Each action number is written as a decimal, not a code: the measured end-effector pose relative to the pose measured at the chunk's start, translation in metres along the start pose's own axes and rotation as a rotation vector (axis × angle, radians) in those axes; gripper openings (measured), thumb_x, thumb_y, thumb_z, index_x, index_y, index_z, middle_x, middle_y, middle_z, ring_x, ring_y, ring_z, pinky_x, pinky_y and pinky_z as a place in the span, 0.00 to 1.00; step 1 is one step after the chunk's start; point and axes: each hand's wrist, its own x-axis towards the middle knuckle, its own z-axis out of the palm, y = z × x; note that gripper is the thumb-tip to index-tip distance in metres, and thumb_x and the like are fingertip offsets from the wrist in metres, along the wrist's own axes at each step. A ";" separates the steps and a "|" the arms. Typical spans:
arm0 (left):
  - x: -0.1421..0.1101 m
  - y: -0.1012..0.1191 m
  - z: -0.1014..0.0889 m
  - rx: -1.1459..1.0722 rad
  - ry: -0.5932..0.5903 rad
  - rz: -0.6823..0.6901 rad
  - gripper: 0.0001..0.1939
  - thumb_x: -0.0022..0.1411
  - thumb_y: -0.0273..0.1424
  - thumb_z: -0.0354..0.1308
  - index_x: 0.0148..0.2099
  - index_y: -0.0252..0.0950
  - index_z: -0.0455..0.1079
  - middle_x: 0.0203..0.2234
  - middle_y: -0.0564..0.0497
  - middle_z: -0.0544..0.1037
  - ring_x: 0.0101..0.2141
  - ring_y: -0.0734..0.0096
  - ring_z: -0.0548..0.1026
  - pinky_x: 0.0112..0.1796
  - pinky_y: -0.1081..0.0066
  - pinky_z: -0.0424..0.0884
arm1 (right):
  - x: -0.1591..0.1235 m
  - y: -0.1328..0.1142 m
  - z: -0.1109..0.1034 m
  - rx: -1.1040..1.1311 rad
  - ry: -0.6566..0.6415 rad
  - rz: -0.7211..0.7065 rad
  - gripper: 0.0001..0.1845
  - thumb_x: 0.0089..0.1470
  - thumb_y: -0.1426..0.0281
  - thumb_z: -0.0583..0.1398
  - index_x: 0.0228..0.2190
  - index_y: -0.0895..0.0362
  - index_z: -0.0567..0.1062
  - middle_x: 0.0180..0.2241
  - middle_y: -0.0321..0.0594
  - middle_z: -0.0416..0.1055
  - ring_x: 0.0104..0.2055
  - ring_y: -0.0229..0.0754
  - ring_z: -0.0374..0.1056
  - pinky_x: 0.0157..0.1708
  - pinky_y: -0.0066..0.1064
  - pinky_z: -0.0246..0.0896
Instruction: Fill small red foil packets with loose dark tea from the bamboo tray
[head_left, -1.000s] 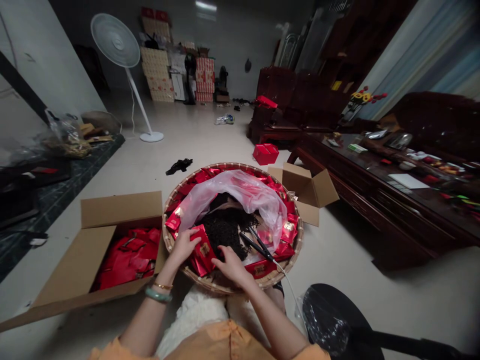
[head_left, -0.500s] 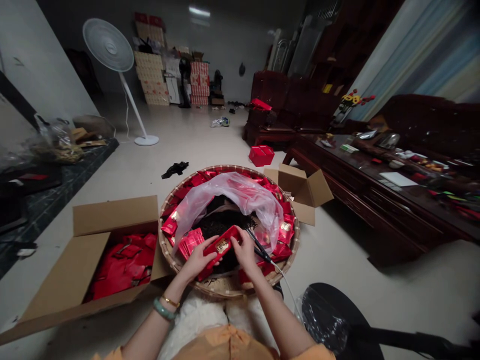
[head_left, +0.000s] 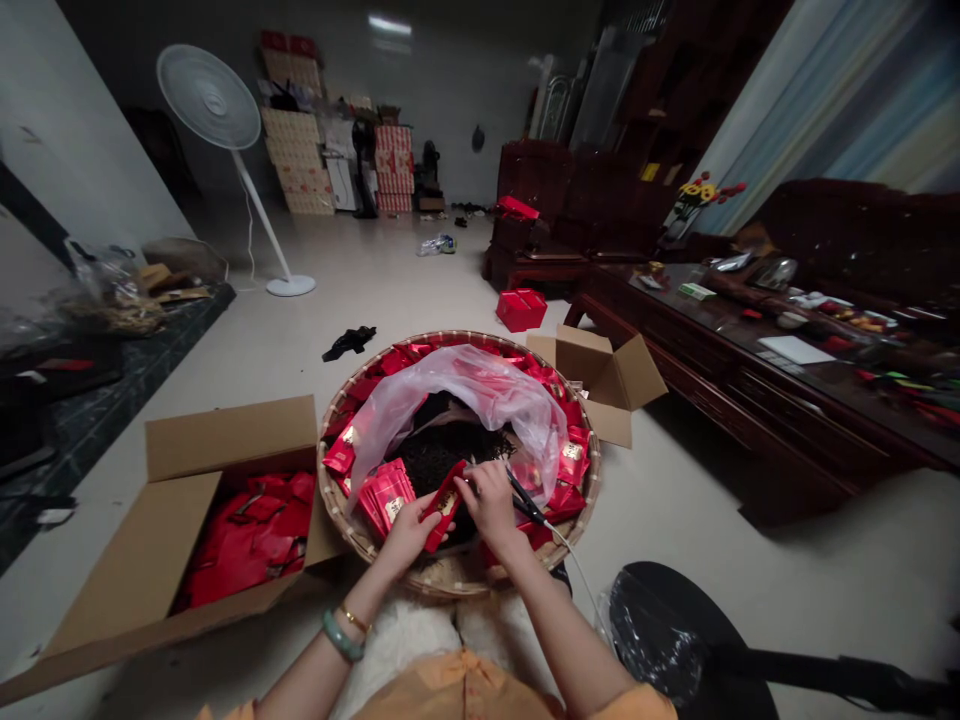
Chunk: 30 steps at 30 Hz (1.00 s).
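A small red foil packet with a gold label is tilted over the near part of a round woven basket. My left hand grips its lower left part. At its upper right end, my right hand has bent fingers pinched on the edge. Behind the hands lies an open clear plastic bag of dark, loose, leaf-like bits. Left of my left hand, a stack of flat red packets rests in the basket. A black tool with long arms and a white cord lies beside my right hand.
Filled red packets ring the bag. An open carton of red packets stands left; another open carton stands right behind. A dark wooden table runs along the right. A white fan stands farther back.
The red packet has turned steeper and shows less of its front. My left hand has moved slightly right; my right hand's fingers have curled more at the packet's upper end.
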 end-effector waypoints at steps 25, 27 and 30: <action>-0.003 0.032 -0.022 0.091 0.054 -0.001 0.21 0.49 0.42 0.63 0.40 0.31 0.73 0.28 0.47 0.79 0.28 0.66 0.77 0.28 0.69 0.74 | 0.006 0.001 -0.026 0.816 -0.557 0.383 0.23 0.52 0.53 0.56 0.37 0.59 0.78 0.34 0.39 0.77 0.37 0.44 0.70 0.44 0.39 0.63; 0.000 0.035 -0.024 0.025 0.146 -0.008 0.20 0.50 0.44 0.62 0.36 0.31 0.72 0.29 0.46 0.78 0.30 0.63 0.77 0.29 0.66 0.76 | 0.007 0.002 -0.030 0.860 -0.517 0.385 0.24 0.51 0.52 0.57 0.40 0.58 0.77 0.37 0.40 0.76 0.40 0.45 0.70 0.47 0.41 0.61; 0.002 0.036 -0.022 -0.037 0.239 0.026 0.21 0.50 0.46 0.62 0.34 0.32 0.69 0.30 0.45 0.77 0.32 0.61 0.77 0.28 0.64 0.76 | 0.009 -0.001 -0.038 0.976 -0.628 0.345 0.26 0.48 0.54 0.61 0.45 0.56 0.74 0.43 0.40 0.74 0.47 0.47 0.68 0.53 0.42 0.56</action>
